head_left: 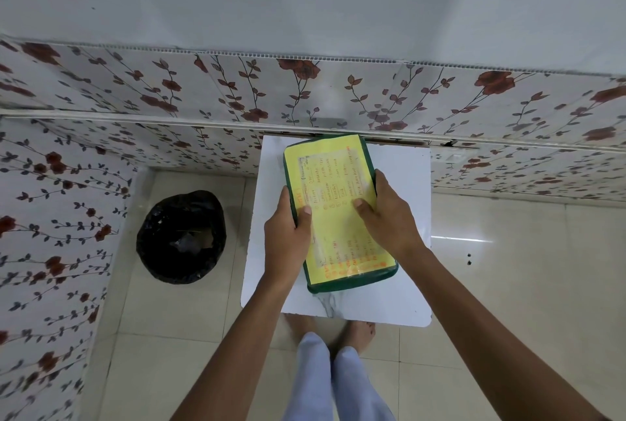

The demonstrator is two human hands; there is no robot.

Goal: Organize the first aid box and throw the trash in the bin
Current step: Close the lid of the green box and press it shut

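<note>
The first aid box (pixel 335 183) is a dark green box with a yellow handwritten label taped over its lid. It lies shut on the small white table (pixel 403 285). My left hand (pixel 286 234) grips its left edge, thumb on the lid. My right hand (pixel 386 214) grips its right edge, thumb pressed on the label. A bin (pixel 181 237) lined with a black bag stands on the floor left of the table, with some trash inside.
The table stands against a wall covered in floral panels (pixel 305 92). A second floral wall (pixel 50 217) closes in on the left behind the bin. Pale floor tiles (pixel 508 285) stretch to the right. My bare feet (pixel 355 332) are under the table's front edge.
</note>
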